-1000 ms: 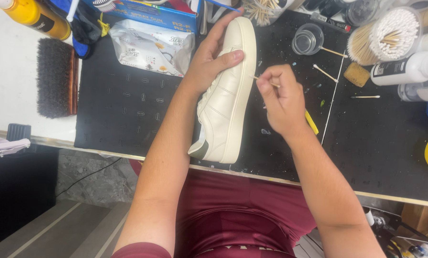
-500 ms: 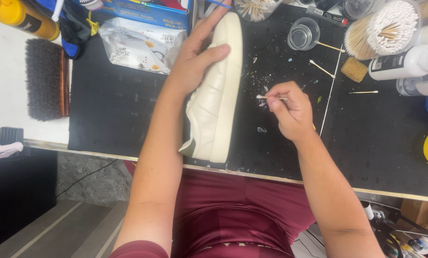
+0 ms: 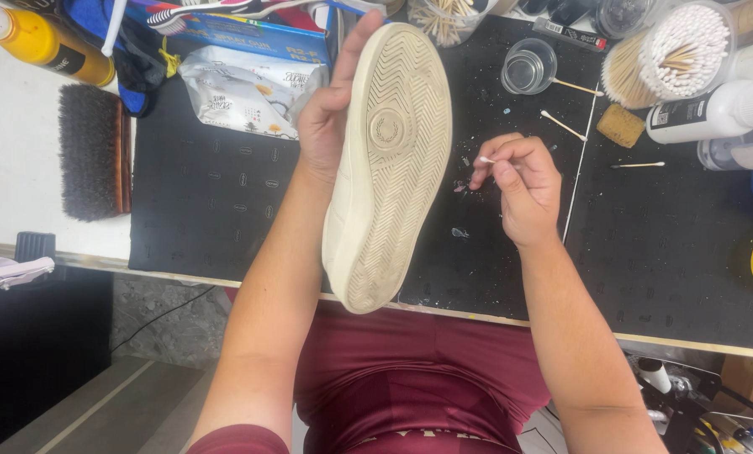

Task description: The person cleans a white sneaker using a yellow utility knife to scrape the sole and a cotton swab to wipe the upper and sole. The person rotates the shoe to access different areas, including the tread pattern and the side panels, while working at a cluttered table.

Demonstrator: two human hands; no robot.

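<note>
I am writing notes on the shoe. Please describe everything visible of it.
The shoe is a cream sneaker held with its sole facing the camera. The rubber-looking sole shows a zigzag tread and a round emblem in the middle. The left hand grips its left edge, toe end pointing away, above the black mat. The upper is hidden.

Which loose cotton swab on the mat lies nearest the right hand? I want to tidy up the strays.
The cotton swab lying slantwise just above the right hand, beside the tan sponge; the others lie farther off, by the glass cup and the bottles.
</note>
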